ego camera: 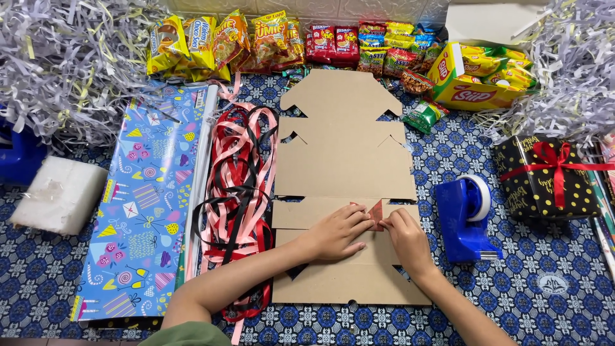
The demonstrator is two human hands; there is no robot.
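Note:
A flat, unfolded brown cardboard box blank (346, 160) lies in the middle of the patterned tablecloth. My left hand (336, 230) rests palm down on its lower panel, fingertips touching a small reddish triangular flap (375, 210). My right hand (405, 236) pinches the same flap from the right side. Both forearms come in from the bottom edge.
A tangle of red, pink and black ribbons (238, 192) and a sheet of blue gift wrap (144, 198) lie left. A blue tape dispenser (466, 218) and a wrapped black gift box with red bow (552, 176) sit right. Snack packets (269, 38) line the back; shredded paper (57, 64) fills the corners.

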